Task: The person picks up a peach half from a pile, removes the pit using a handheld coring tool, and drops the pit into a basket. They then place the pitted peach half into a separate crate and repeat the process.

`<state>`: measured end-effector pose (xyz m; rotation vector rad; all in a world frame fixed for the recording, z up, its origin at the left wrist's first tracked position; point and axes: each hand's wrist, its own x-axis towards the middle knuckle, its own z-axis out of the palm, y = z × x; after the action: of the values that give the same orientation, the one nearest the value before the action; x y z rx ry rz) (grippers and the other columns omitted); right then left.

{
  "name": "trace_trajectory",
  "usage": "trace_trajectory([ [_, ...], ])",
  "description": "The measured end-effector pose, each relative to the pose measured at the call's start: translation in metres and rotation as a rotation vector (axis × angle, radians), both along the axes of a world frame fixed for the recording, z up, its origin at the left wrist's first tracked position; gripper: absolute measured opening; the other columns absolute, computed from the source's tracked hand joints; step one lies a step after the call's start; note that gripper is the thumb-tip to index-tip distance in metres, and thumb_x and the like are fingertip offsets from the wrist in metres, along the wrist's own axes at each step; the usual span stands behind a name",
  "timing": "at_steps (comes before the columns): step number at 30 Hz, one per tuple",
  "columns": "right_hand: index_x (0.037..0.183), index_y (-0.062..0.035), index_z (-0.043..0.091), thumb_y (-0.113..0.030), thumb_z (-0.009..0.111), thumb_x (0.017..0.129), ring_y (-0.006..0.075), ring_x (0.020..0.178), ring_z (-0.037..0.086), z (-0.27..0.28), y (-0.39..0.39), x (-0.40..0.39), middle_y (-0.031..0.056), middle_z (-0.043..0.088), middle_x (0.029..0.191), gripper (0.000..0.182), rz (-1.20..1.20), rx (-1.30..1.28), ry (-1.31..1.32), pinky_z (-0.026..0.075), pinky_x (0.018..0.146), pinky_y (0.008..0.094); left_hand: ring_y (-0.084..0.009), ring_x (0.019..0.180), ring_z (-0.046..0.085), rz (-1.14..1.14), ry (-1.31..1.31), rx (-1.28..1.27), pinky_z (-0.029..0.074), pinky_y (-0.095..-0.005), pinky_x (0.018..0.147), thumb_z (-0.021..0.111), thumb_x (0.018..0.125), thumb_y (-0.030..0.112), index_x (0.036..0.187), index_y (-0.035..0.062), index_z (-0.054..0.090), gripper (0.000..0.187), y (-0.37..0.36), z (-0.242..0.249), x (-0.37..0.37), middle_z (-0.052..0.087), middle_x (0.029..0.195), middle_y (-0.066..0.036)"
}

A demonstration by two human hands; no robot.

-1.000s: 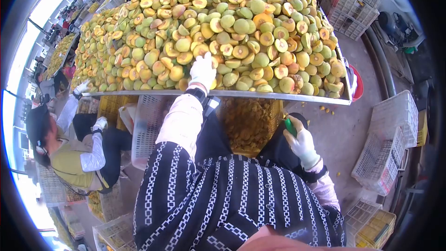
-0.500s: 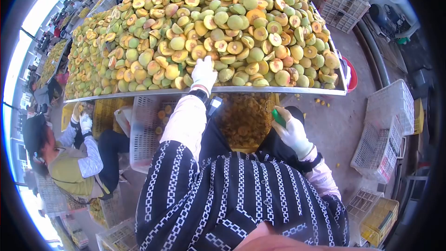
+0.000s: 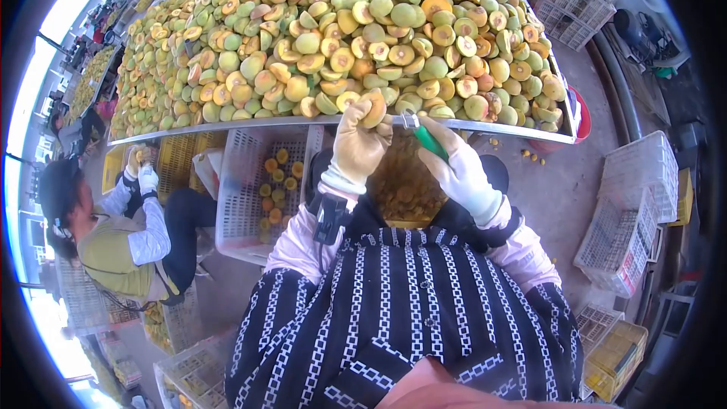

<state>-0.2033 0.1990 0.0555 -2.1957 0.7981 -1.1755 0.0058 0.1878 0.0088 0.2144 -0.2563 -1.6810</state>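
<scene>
My gloved left hand [image 3: 360, 142] is closed round a halved peach [image 3: 375, 108] in front of the table's metal edge. Just to its right, my gloved right hand [image 3: 460, 167] grips a pitting tool by its green handle [image 3: 430, 142]. The tool's metal loop [image 3: 410, 119] points toward the peach half, with a small gap between them. Behind both hands, a large heap of halved peaches [image 3: 341, 53] covers the table, many with cut faces showing. Below my hands, a container [image 3: 405, 223] between my knees holds brownish pieces, partly hidden by my arms.
A white crate [image 3: 231, 212] with several peach halves stands left of my knees. Further left sits a co-worker [image 3: 125, 250]. Crates [image 3: 617, 238] stand on the floor at right, near a red basin [image 3: 581, 115]. The table's metal rim [image 3: 265, 123] runs across in front.
My left hand has drawn back from the heap with a peach half in it. My right hand has risen leftward with the tool, whose metal loop now shows.
</scene>
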Motion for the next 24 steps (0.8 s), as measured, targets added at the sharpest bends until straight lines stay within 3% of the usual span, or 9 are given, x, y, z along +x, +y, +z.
trace_trajectory([
  [2,0.131,-0.0075,0.052,-0.010,0.063,0.088,0.0329,0.096,0.064,0.004,0.003,0.006,0.0178,0.064,0.107,0.045,-0.014,0.026,0.004,0.051,0.082,0.0337,-0.0224,0.093,0.058,0.141,0.122,0.154,0.052,-0.0390,0.084,0.060,0.088,0.015,0.116,0.0030,0.054,0.032,0.015,0.027,-0.017,0.059,0.100,-0.005],
  [3,0.131,-0.0093,0.053,-0.012,0.063,0.088,0.0329,0.094,0.064,0.008,0.005,0.007,0.0175,0.065,0.105,0.045,0.007,0.086,0.022,0.051,0.081,0.0342,-0.0272,0.104,0.057,0.121,0.144,0.120,0.048,-0.0459,0.091,0.059,0.089,0.017,0.113,0.0032,0.055,0.028,0.021,0.030,-0.017,0.058,0.113,-0.013],
  [7,0.131,-0.0167,0.055,-0.014,0.065,0.087,0.0314,0.079,0.064,0.002,0.009,0.007,0.0127,0.065,0.091,0.046,-0.043,0.022,0.071,0.052,0.068,0.0357,-0.0319,0.114,0.055,0.134,0.144,0.138,0.045,-0.0471,0.097,0.052,0.096,0.029,0.112,0.0024,0.056,0.031,0.026,0.044,-0.024,0.054,0.128,-0.018],
  [9,0.131,-0.0178,0.056,-0.015,0.066,0.086,0.0301,0.072,0.064,0.003,0.012,0.003,0.0105,0.064,0.085,0.046,-0.088,-0.052,0.115,0.052,0.062,0.0358,-0.0323,0.114,0.055,0.179,0.086,0.113,0.045,-0.0463,0.097,0.051,0.096,0.030,0.113,0.0017,0.056,0.034,0.024,0.035,-0.028,0.056,0.126,-0.017],
  [12,0.127,-0.0100,0.060,-0.007,0.068,0.082,0.0279,0.068,0.064,0.013,0.015,-0.001,0.0098,0.065,0.082,0.046,-0.130,-0.046,0.317,0.051,0.062,0.0323,-0.0315,0.114,0.055,0.239,0.021,0.083,0.045,-0.0441,0.097,0.047,0.099,0.034,0.114,0.0007,0.056,0.038,0.020,0.029,-0.037,0.059,0.121,-0.014],
  [14,0.130,-0.0202,0.057,-0.019,0.068,0.084,0.0242,0.050,0.054,0.014,0.013,0.002,0.0051,0.051,0.065,0.047,-0.146,-0.210,0.331,0.043,0.044,0.0353,-0.0309,0.108,0.058,0.280,-0.042,0.049,0.047,-0.0438,0.096,0.046,0.100,0.035,0.112,0.0031,0.058,0.036,0.018,0.027,-0.043,0.061,0.116,-0.012],
  [18,0.132,-0.0227,0.056,-0.020,0.067,0.084,0.0217,0.046,0.050,0.016,0.012,0.005,0.0046,0.047,0.063,0.049,-0.191,-0.267,0.441,0.042,0.043,0.0342,-0.0307,0.108,0.060,0.384,-0.271,0.109,0.047,-0.0429,0.096,0.044,0.100,0.037,0.115,0.0037,0.056,0.039,0.022,0.035,-0.050,0.062,0.113,-0.012],
  [22,0.134,-0.0232,0.053,-0.021,0.066,0.083,0.0211,0.045,0.049,0.019,0.012,0.010,0.0048,0.047,0.064,0.053,-0.194,-0.267,0.516,0.042,0.043,0.0338,-0.0306,0.107,0.060,0.410,-0.318,0.085,0.048,-0.0429,0.095,0.041,0.101,0.038,0.118,0.0034,0.054,0.041,0.024,0.030,-0.050,0.062,0.113,-0.012],
  [24,0.130,-0.0150,0.056,-0.016,0.067,0.083,0.0235,0.049,0.056,0.023,0.014,0.015,0.0052,0.056,0.067,0.049,-0.195,-0.248,0.589,0.046,0.047,0.0347,-0.0289,0.105,0.061,0.490,-0.485,0.028,0.049,-0.0409,0.093,0.039,0.102,0.040,0.121,0.0029,0.053,0.044,0.024,0.030,-0.051,0.062,0.113,-0.012],
])
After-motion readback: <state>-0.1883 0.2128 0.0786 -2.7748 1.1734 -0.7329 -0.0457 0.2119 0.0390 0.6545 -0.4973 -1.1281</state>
